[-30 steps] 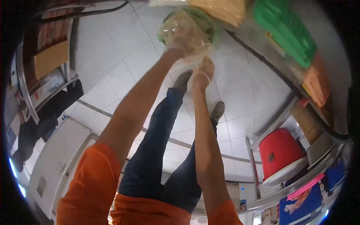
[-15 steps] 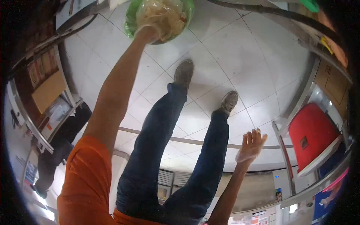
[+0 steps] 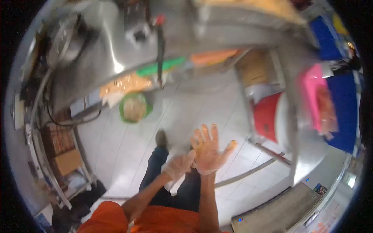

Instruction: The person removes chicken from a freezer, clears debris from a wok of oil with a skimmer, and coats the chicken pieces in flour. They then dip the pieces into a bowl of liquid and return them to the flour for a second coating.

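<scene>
My right hand [image 3: 210, 153] is held palm up in front of my body, wearing a clear plastic glove with orange stains on the fingertips. Its fingers are spread and hold nothing. My left hand [image 3: 179, 166], also in a clear glove, is closed against the little-finger side of my right hand, at the edge of the right glove. Its fingertips are partly hidden there. Beyond both hands, a green bin [image 3: 125, 113] lined with a clear bag stands on the floor.
A metal counter [image 3: 101, 50] runs across the far side. To the right are a red container [image 3: 266, 118] under a table, a pink item [image 3: 312, 97] and a blue panel [image 3: 342, 112]. A shelf with a cardboard box [image 3: 65, 162] stands at left. The view is blurred.
My left hand has come back from the green bin to my right hand. My right hand has moved in front of my body. The view has tilted up, showing the counter.
</scene>
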The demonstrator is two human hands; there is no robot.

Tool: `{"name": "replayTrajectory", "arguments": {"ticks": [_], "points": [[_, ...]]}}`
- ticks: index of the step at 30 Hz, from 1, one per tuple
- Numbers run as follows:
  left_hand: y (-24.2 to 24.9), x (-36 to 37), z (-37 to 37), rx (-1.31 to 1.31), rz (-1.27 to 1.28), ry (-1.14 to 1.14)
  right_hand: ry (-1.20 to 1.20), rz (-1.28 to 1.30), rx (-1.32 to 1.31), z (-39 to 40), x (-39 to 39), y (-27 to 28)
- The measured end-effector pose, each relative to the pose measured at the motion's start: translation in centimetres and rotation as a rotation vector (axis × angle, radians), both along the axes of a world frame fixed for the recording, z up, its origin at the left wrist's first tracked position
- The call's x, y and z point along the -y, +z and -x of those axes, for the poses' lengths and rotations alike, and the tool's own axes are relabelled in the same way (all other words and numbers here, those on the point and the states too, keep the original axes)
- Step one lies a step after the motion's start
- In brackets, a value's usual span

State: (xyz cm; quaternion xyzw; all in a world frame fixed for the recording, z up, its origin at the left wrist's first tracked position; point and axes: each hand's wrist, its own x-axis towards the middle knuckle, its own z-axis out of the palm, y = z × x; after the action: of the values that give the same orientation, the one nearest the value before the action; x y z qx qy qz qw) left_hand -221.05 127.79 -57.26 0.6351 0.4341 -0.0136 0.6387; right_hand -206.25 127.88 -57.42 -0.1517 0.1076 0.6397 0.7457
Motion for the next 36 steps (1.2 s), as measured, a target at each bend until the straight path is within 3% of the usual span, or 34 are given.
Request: {"name": "replayTrajectory", "arguments": {"ticks": [1,3,4,6,12,14,16,18,20,21,22,23,24,26,29,30,31,32,33,36], "points": [[2.6,-0.2,-2.7,-0.098,-0.107,-0.042,-0.015,-0.040,-0.007,-1.4,-0.6,3.1],[6.8,0.5,-7.2,-0.063,-0.123,0.262,-0.028,-0.138,0.040,-5.0,-1.5,8.5],[10.3,0.7,-8.3,-0.032,-0.158,0.247,-0.019,-0.211,0.067,-6.1,-1.5,11.1],[16.5,-0.6,-10.6,0.076,-0.027,0.325,-0.028,-0.220,0.091,-8.9,-2.1,15.2],[24.4,-5.1,-15.5,0.182,-0.100,0.243,0.077,-0.323,0.037,-14.8,-7.0,22.4],[23.6,-9.3,-15.7,0.187,-0.124,0.179,0.138,-0.266,0.034,-16.4,-11.4,22.7],[21.5,-13.5,-16.0,0.194,-0.130,0.126,0.045,0.044,0.402,-17.9,-18.2,22.0],[19.7,-18.9,-16.8,0.249,-0.324,0.522,0.010,0.153,0.676,-19.7,-26.1,21.5],[21.9,-25.7,-17.4,0.119,-0.546,0.622,0.130,0.268,1.052,-23.4,-35.2,17.5],[23.0,-29.3,-17.8,0.029,-0.543,0.632,0.177,0.266,1.059,-23.5,-37.7,18.8],[23.7,-32.5,-18.2,-0.069,-0.530,0.654,0.186,0.358,1.444,-22.8,-39.8,21.6],[22.4,-35.5,-18.8,-0.066,-0.716,0.717,0.179,0.409,1.831,-22.1,-42.2,23.3],[21.4,-38.0,-19.6,-0.076,-0.912,0.774,0.236,0.354,1.838,-22.4,-44.6,22.8],[25.1,-41.3,-20.4,-0.174,-0.736,0.785,0.195,0.173,2.278,-23.2,-49.3,21.1],[19.4,-44.1,-20.7,-0.362,-0.918,0.732,0.204,-0.120,2.439,-21.9,-51.7,20.0],[18.2,-43.6,-19.5,-0.534,-1.305,0.353,0.199,-0.212,2.501,-22.4,-52.9,17.6],[20.8,-44.6,-19.5,-0.417,-0.497,0.645,0.282,-0.194,2.560,-21.5,-53.4,18.1],[17.4,-44.2,-20.4,-0.465,-0.681,0.759,0.424,-0.217,2.618,-21.3,-54.0,18.3],[13.4,-43.8,-21.5,-0.510,-0.867,0.846,0.406,-0.223,2.667,-21.1,-54.3,17.9],[13.7,-44.3,-21.8,-0.499,-1.000,1.037,0.368,-0.266,2.720,-21.9,-56.2,15.1]]}}
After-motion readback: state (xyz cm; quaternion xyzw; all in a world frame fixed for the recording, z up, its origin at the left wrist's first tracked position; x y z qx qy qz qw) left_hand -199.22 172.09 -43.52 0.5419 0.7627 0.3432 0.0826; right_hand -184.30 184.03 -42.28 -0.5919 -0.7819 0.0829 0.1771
